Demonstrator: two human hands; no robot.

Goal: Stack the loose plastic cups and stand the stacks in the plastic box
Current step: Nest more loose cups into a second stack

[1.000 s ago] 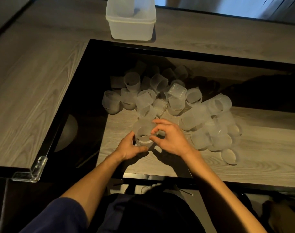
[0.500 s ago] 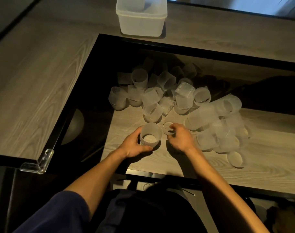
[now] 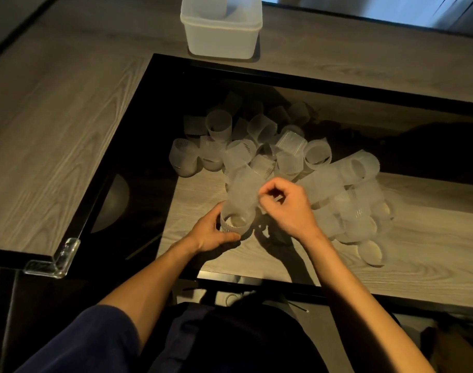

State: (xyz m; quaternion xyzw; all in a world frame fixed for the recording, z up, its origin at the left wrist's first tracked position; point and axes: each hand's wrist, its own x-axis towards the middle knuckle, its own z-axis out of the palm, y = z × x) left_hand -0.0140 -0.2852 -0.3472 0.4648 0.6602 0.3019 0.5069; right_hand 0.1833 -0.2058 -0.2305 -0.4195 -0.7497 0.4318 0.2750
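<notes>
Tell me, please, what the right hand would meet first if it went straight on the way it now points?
The right hand, pinching a tilted cup, points away and leftward: probably the heap of loose cups just beyond, though its height above them is unclear.

One head cam; faces fwd & down, near above the table (image 3: 68, 130); wide-angle.
</notes>
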